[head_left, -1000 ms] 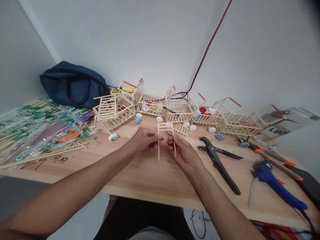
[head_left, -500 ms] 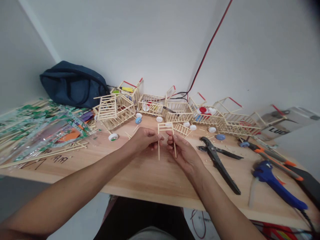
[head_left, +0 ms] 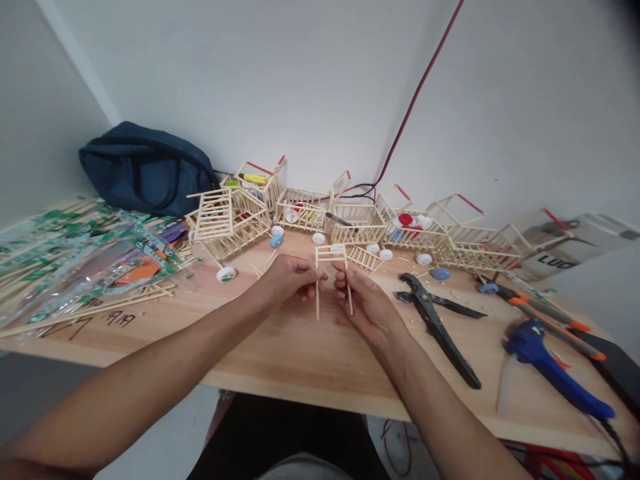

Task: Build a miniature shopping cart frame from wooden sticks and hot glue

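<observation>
Between my hands is a small wooden stick frame (head_left: 331,249), with two long side sticks joined by short crosspieces at the far end. My left hand (head_left: 295,277) pinches its left side stick, fingers closed. On the other side my right hand (head_left: 367,300) grips the right side stick between thumb and fingers. The free stick ends point toward me over the table (head_left: 280,353). Just beyond the frame lies a flat stick lattice (head_left: 365,259), partly hidden by my right hand.
Several stick-built carts (head_left: 357,225) with red handles line the wall, bottle caps (head_left: 319,238) before them. Black cutting pliers (head_left: 437,327) and a blue glue gun (head_left: 555,367) lie right. Bagged sticks (head_left: 65,260) and a dark blue bag (head_left: 147,170) occupy the left.
</observation>
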### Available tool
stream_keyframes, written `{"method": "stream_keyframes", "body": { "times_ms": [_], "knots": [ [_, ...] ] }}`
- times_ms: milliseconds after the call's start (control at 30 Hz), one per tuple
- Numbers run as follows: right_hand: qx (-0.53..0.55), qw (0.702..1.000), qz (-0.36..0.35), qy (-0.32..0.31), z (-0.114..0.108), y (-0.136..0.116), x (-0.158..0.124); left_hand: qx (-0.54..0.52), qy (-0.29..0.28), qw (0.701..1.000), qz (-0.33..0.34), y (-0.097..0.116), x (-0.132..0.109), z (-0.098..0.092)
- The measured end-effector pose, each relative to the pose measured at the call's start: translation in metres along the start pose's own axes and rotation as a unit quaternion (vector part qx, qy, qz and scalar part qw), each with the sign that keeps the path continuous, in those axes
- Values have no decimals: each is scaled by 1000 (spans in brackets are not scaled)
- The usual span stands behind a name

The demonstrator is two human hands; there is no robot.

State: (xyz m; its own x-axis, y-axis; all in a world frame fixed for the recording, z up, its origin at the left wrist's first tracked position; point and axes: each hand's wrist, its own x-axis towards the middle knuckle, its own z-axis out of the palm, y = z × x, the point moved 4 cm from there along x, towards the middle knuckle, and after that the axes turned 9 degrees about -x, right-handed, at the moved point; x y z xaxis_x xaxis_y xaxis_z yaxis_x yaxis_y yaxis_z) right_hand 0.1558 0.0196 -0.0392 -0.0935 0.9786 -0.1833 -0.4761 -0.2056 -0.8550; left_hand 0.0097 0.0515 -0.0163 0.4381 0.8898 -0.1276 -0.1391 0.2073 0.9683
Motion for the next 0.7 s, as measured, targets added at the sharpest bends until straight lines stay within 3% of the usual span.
{"method": "stream_keyframes", "body": {
  "times_ms": [700],
  "knots": [
    [7, 1000, 5, 0, 1, 0, -1, -2, -6, 1000, 0, -1, 1, -1]
  ]
}}
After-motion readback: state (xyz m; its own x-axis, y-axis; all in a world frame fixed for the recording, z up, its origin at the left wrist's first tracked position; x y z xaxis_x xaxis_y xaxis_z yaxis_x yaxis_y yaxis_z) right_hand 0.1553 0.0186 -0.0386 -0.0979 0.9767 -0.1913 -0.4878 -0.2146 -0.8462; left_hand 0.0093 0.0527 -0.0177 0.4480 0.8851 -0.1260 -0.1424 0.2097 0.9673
